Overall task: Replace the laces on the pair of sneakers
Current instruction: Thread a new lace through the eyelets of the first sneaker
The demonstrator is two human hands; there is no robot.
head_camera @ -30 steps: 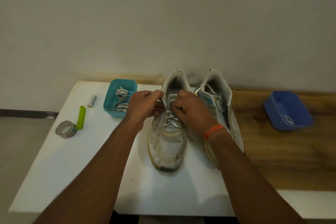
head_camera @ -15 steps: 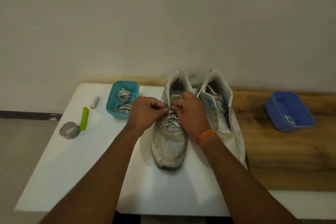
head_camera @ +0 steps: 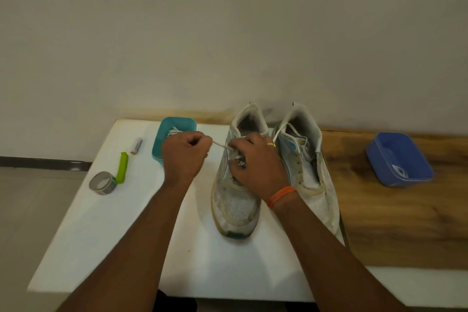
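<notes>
Desk: white top, wood section on the right. Pair of sneakers near the back edge, about mid-desk, toes toward the front edge. Left sneaker is the one being worked; right sneaker sits touching it, eyelets mostly bare, a loose lace draped over its collar.

Blue tray at the back-right on the wood, something small and white inside. Teal tray at the back, left of the sneakers, w/ bundled laces showing above the left hand.

Change vs half a sec ago: both hands were bunched together at the top eyelets; now the left hand has pulled out to the left, over the teal tray's near side, and a taut bit of lace runs from it back to the left sneaker. Left grip: fist curled tight round the lace end. Right hand stays on the tongue area, fingers curled and pinching the lace at the eyelets, bracing the shoe.

Reading: a lace is being drawn thru a top eyelet. Can't tell if it's old lace coming out or new going in. Lower rows look laced but are mostly hidden by the right hand.

Left-back corner area: tape roll, green clip, battery; not in use.
</notes>
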